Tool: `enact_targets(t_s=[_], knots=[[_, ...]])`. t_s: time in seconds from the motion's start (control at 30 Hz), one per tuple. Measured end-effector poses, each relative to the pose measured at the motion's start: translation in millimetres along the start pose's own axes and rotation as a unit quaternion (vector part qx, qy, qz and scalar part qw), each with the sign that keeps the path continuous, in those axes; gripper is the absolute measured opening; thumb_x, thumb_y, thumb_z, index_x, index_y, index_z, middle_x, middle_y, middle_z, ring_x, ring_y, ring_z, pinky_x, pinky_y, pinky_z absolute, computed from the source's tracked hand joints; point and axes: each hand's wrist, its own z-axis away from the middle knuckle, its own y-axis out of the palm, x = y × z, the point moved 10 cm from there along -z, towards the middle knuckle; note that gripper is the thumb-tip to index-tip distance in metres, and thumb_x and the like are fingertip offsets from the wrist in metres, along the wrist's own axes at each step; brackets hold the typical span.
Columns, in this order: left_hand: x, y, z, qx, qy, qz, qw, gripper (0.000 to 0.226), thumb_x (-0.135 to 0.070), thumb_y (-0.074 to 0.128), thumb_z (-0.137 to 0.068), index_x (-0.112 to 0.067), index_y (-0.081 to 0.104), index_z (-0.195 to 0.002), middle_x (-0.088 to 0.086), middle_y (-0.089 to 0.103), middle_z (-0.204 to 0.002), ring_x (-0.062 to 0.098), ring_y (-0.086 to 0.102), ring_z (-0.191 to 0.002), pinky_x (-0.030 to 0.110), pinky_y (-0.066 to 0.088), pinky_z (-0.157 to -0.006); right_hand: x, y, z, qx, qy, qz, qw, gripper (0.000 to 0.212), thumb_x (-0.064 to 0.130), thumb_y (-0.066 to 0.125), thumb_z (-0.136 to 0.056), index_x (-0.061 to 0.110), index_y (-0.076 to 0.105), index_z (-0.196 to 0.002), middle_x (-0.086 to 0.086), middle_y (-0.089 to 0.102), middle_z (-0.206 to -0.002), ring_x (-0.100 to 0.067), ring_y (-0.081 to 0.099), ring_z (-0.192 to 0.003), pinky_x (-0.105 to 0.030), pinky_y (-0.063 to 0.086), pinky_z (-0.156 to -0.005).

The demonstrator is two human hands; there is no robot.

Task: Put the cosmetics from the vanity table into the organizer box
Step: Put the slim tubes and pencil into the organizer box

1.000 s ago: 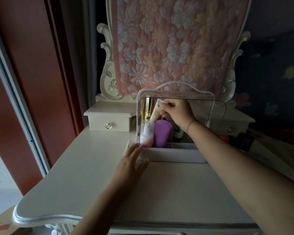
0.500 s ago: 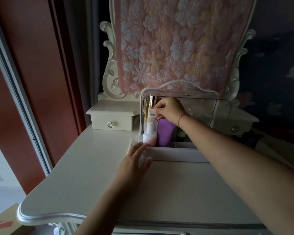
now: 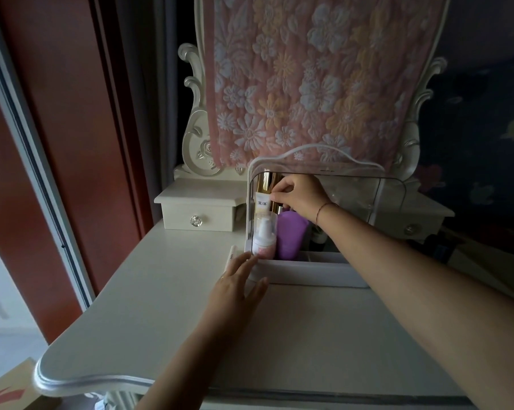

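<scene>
1. White and upright, the slim cosmetic tube with a printed label [image 3: 263,202] stands in the rear left corner of the clear-walled organizer box with a white base [image 3: 306,272]; its long axis runs near vertical, its top end pointing up, its lower part hidden behind the small pink-and-white pump bottle [image 3: 264,236].
2. The right hand [image 3: 300,195] reaches in from the right and slightly above; its fingers [image 3: 278,193] are pinched closed on the tube's top edge, so the tube lies to the left of and below the palm; I judge the coming move to be a straight press or release downward along that axis.
3. Just right of the pump bottle sits a soft purple tube [image 3: 291,236], and behind the white tube stand shiny gold cylinders [image 3: 264,180]; the slot looks tight, so a tilt could nudge these neighbours.
4. The left hand [image 3: 238,287] lies flat on the cream worktop [image 3: 167,306], fingers spread open and holding nothing, their tips touching the box's front left corner, seemingly to steady it; it is the farther hand from the tube.
5. A thin pale stick-like item [image 3: 230,255] lies on the worktop just left of the box, beside the left fingertips; it looks not yet stowed.
</scene>
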Motion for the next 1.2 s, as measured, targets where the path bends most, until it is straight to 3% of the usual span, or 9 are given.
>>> enact_targets(t_s=[0.17, 0.3, 0.4, 0.6, 0.73, 0.87, 1.0, 1.1, 1.2], knots=[[6, -8, -3, -0.026, -0.017, 0.002, 1.000, 0.047, -0.030, 0.059, -0.086, -0.020, 0.048, -0.130, 0.000, 0.042, -0.142, 0.017, 0.045, -0.124, 0.025, 0.034, -0.100, 3, -13, 11, -0.052, -0.015, -0.013, 0.998, 0.006, 0.017, 0.070, -0.081, 0.012, 0.071, -0.085, 0.007, 0.066, -0.074, -0.002, 0.058, -0.066, -0.018, 0.047, -0.066], [41, -39, 4, -0.134, -0.180, -0.053, 0.973, 0.045, -0.036, 0.063, -0.081, -0.018, 0.053, -0.121, 0.007, 0.055, -0.126, 0.029, 0.054, -0.107, 0.040, 0.043, -0.092, 2, -44, 42, -0.174, -0.031, -0.081, 0.981, 0.012, 0.015, 0.069, -0.082, 0.009, 0.070, -0.092, 0.000, 0.067, -0.082, -0.012, 0.063, -0.072, -0.024, 0.053, -0.070], [53, -46, 1, -0.133, -0.252, -0.111, 0.952, 0.044, -0.042, 0.055, -0.081, -0.017, 0.055, -0.117, 0.009, 0.059, -0.117, 0.030, 0.051, -0.109, 0.040, 0.038, -0.094, -10, -47, 75, -0.203, -0.033, -0.150, 0.967, 0.003, 0.013, 0.068, -0.082, 0.015, 0.067, -0.085, 0.002, 0.067, -0.075, -0.004, 0.058, -0.061, -0.021, 0.050, -0.063], [54, -55, -6, -0.137, -0.257, -0.141, 0.946, 0.022, -0.023, 0.054, -0.080, -0.012, 0.066, -0.094, 0.014, 0.067, -0.098, 0.035, 0.056, -0.094, 0.037, 0.039, -0.083, -59, 29, 116, -0.071, 0.103, -0.229, 0.965, 0.005, 0.019, 0.067, -0.084, 0.021, 0.065, -0.079, 0.004, 0.064, -0.065, -0.005, 0.052, -0.051, -0.015, 0.042, -0.048], [57, -54, 7, -0.151, -0.264, -0.121, 0.945, 0.020, -0.020, 0.050, -0.080, -0.011, 0.069, -0.082, 0.016, 0.069, -0.088, 0.037, 0.059, -0.082, 0.039, 0.048, -0.076, -66, 44, 125, -0.012, 0.120, -0.232, 0.965, 0.005, 0.018, 0.066, -0.085, 0.018, 0.064, -0.080, 0.005, 0.064, -0.065, -0.005, 0.051, -0.051, -0.013, 0.041, -0.044], [74, -63, 42, -0.205, -0.315, -0.046, 0.926, 0.019, -0.023, 0.054, -0.084, -0.014, 0.068, -0.091, 0.015, 0.068, -0.090, 0.036, 0.060, -0.085, 0.042, 0.050, -0.075, -77, 56, 148, 0.029, 0.130, -0.197, 0.971, 0.006, 0.020, 0.067, -0.084, 0.019, 0.063, -0.081, 0.005, 0.062, -0.065, 0.001, 0.052, -0.049, -0.015, 0.042, -0.047], [71, -78, 67, -0.267, -0.289, 0.036, 0.919, 0.022, -0.026, 0.055, -0.088, -0.010, 0.066, -0.101, 0.012, 0.061, -0.096, 0.028, 0.054, -0.084, 0.036, 0.044, -0.071, -71, 64, 154, 0.045, 0.121, -0.238, 0.963, 0.006, 0.015, 0.067, -0.084, 0.015, 0.063, -0.081, 0.001, 0.061, -0.066, 0.000, 0.052, -0.048, -0.014, 0.043, -0.047], [60, -77, 65, -0.239, -0.237, 0.083, 0.938, 0.019, -0.021, 0.061, -0.086, -0.010, 0.067, -0.100, 0.011, 0.062, -0.092, 0.019, 0.053, -0.076, 0.026, 0.035, -0.060, -60, 66, 150, 0.061, 0.115, -0.327, 0.936, 0.004, 0.012, 0.065, -0.085, 0.011, 0.064, -0.089, -0.001, 0.063, -0.068, -0.005, 0.054, -0.052, -0.016, 0.045, -0.049], [43, -67, 53, -0.162, -0.174, 0.100, 0.966, 0.013, -0.016, 0.066, -0.082, -0.014, 0.069, -0.094, 0.009, 0.065, -0.087, 0.018, 0.058, -0.076, 0.019, 0.039, -0.059, -50, 66, 144, 0.067, 0.108, -0.409, 0.904, 0.015, 0.012, 0.063, -0.086, 0.007, 0.065, -0.100, -0.001, 0.063, -0.067, -0.004, 0.052, -0.050, -0.016, 0.043, -0.048]])
